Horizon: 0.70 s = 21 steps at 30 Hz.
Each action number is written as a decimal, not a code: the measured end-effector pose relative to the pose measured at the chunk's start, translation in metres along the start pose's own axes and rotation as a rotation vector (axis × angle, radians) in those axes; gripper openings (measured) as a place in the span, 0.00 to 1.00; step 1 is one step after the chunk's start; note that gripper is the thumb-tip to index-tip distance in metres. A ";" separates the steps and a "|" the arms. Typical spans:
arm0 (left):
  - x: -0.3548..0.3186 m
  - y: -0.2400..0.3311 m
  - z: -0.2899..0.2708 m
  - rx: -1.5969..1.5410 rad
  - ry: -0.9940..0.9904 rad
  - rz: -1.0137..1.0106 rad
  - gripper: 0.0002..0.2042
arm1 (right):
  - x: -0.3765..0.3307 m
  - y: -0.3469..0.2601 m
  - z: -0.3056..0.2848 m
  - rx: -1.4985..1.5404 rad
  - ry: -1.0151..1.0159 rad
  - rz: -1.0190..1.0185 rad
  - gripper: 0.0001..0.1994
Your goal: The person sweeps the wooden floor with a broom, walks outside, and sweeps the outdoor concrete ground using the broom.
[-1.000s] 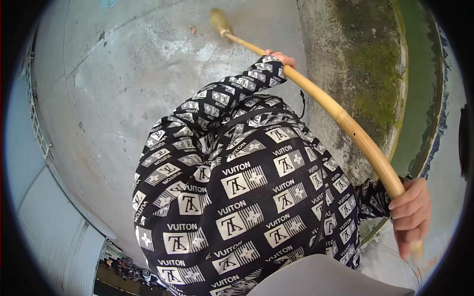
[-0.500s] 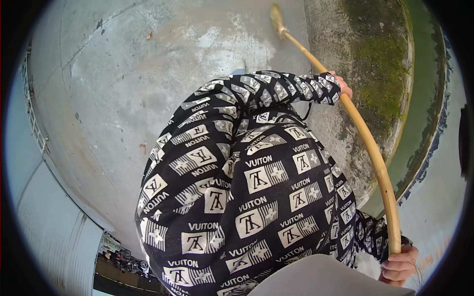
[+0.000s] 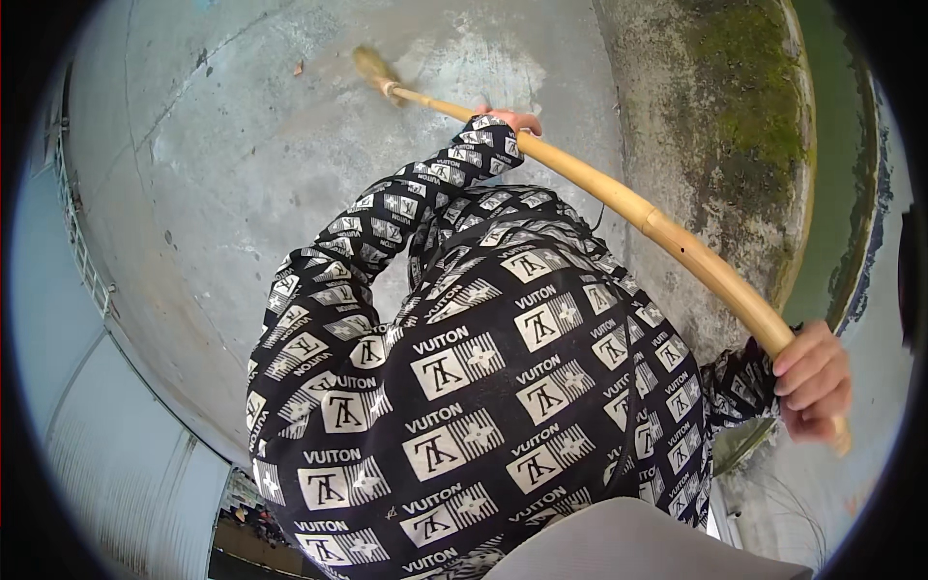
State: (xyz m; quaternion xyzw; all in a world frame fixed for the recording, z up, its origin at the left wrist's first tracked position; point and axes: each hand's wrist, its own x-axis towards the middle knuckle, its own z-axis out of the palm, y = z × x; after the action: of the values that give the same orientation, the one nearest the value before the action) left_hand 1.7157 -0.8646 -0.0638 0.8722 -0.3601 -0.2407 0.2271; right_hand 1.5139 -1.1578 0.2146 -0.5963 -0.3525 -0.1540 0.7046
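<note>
A long-handled broom with a pale bamboo pole [image 3: 628,203] slants across the view from upper left to lower right. Its small straw-coloured head [image 3: 372,70] lies against the concrete floor, slightly blurred. My left hand [image 3: 512,120] is closed around the pole toward the head, its fingers partly hidden by the sleeve and pole. At the other end my right hand [image 3: 814,382] wraps the pole, with a short stub of it sticking out below the fist. Black sleeves with a white pattern cover both arms.
Grey concrete [image 3: 242,193] spreads ahead and left, with a small brown scrap [image 3: 299,69] on it. To the right runs a mossy ledge [image 3: 744,116], then a channel of green water [image 3: 839,174]. A pale wall [image 3: 106,435] stands at left; a grey brim [image 3: 638,546] fills the bottom.
The broom head has swept left across the floor, my left hand moving left with it. My right hand has risen and shifted slightly right, so the pole lies at a flatter slant.
</note>
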 end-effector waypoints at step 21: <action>-0.327 0.012 -0.002 -0.135 0.002 0.168 0.14 | 0.037 -0.136 0.359 0.197 -0.440 -0.330 0.12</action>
State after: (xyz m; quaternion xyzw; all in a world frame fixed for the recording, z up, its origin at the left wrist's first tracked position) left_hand 1.5062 -0.6312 0.0282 0.8218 -0.4150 -0.2437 0.3049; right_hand 1.3408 -0.8426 0.3537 -0.4788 -0.6025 -0.0987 0.6309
